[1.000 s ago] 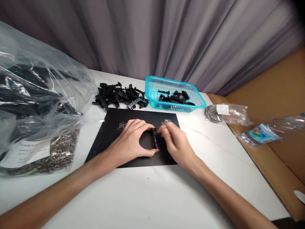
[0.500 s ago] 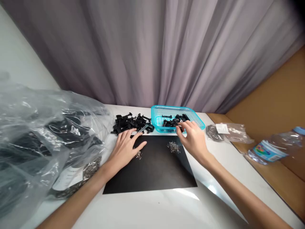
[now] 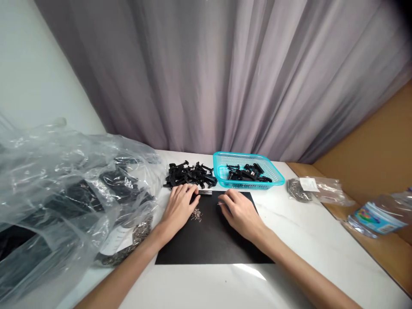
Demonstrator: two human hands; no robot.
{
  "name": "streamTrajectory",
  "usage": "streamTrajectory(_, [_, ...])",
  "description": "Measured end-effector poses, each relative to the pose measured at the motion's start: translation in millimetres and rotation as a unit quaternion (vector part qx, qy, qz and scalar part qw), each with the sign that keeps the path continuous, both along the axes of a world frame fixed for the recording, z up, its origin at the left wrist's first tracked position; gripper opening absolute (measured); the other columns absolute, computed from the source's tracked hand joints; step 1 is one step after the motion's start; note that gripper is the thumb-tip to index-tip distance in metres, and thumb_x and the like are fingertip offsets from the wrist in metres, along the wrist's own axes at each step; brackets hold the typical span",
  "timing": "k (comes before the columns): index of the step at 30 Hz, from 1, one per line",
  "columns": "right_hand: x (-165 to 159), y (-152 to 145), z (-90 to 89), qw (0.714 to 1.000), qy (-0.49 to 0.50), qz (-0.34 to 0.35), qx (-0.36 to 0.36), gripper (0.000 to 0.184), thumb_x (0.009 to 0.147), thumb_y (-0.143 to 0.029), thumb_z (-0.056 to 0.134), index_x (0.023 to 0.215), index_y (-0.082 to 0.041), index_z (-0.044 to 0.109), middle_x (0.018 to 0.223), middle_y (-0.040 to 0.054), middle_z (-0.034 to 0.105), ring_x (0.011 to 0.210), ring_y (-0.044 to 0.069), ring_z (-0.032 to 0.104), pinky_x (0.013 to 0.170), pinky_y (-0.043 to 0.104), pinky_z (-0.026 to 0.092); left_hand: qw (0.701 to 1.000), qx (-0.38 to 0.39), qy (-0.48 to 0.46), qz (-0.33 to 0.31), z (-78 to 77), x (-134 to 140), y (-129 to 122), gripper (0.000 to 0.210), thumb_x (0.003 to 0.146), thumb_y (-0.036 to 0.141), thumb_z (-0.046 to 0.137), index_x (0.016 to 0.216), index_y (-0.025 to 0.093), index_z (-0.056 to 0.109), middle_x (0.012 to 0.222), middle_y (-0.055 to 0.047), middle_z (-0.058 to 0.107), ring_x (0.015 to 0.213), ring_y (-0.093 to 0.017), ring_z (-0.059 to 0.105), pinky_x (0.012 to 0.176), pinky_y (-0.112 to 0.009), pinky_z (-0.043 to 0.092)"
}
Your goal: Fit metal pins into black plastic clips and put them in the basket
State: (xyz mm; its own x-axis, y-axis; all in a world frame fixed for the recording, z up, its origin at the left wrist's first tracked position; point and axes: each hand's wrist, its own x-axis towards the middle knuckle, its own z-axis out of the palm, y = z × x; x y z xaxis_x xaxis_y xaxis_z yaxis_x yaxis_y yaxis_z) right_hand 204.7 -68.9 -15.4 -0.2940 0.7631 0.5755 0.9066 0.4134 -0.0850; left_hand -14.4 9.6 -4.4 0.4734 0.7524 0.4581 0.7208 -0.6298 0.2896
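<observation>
My left hand (image 3: 180, 207) is over the upper left of a black mat (image 3: 219, 249), fingers curled and thumb drawn in. A dark gap shows between its thumb and forefinger; what it grips is unclear. Just right of those fingertips is a short silvery strip (image 3: 206, 192) at the mat's back edge. Beside the thumb lies a little heap of small metal pieces (image 3: 196, 215), like screws. My right hand (image 3: 240, 213) is bent over the mat's right side, fingertips pinched together with a tiny, thin glint at them. It hides the mat beneath it.
Black plastic parts (image 3: 189, 175) are piled behind the mat. A blue basket (image 3: 275, 177) holds more of them. On the left bulges a large clear plastic bag (image 3: 80, 171). To the right lie a bag of metal pieces (image 3: 299, 191) and a water bottle (image 3: 376, 216).
My right hand has left the basket and come down over the mat, covering the right-hand metal heap. My left hand's spread fingers have curled in. The view has shifted slightly.
</observation>
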Motion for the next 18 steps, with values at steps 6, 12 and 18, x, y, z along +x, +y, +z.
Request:
streamTrajectory(6, [-21.5,-15.0,0.4,0.997,0.018,0.016,-0.073,0.014,0.104,-0.018,0.051,0.107,-0.019,0.065,0.097,0.0077,0.067,0.081,0.022,0.067,0.072,0.034,0.053,0.998,-0.032,-0.052,0.005,-5.3,0.2,1.6,0.016,0.098,0.018,0.051,0.108,0.023,0.062,0.099,-0.005,0.066,0.092,-0.025,0.064,0.094,-0.045,0.046])
streamTrajectory(12, [-30.3,-23.8,-1.9,0.988,0.064,0.060,-0.126,0.021,0.104,-0.020,0.050,0.121,-0.019,0.062,0.108,0.0095,0.067,0.088,0.023,0.069,0.079,0.036,0.058,0.987,-0.068,-0.143,0.018,-13.2,1.0,9.1,0.031,0.105,0.026,0.041,0.127,0.025,0.063,0.104,-0.006,0.056,0.103,-0.023,0.064,0.100,-0.040,0.052])
streamTrajectory(18, [-33.6,-27.2,-3.8,0.988,0.023,0.083,-0.127,0.037,0.105,-0.024,0.049,0.140,-0.017,0.057,0.117,0.0129,0.064,0.093,0.025,0.067,0.084,0.041,0.060,0.969,-0.092,-0.226,0.032,-15.3,2.1,9.5,0.017,0.103,0.033,0.048,0.112,0.022,0.057,0.106,-0.005,0.053,0.090,-0.018,0.066,0.087,-0.036,0.059])
